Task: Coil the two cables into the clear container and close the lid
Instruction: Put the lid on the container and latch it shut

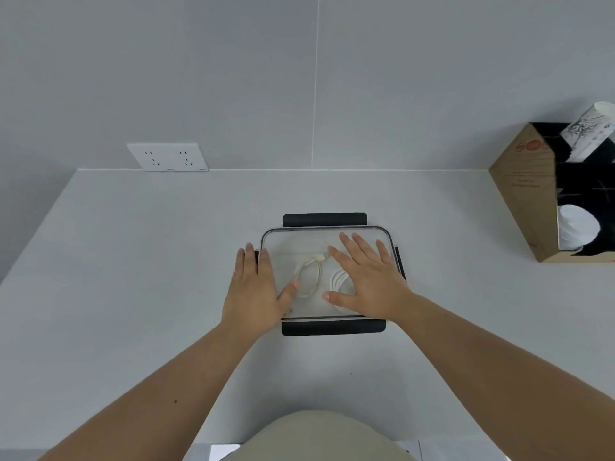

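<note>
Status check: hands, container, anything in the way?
Left hand and right hand flat on the clear lid. Both coiled cables inside the container; dark latches sticking out flat. No obstruction.

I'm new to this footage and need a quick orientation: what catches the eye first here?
Two bare hands pressed flat on the clear lid of a container mid-counter: the left hand at its left edge, the right hand over its right half. Under the lid lie a cream coiled cable and a white coil. A cardboard box stands far right.
</note>
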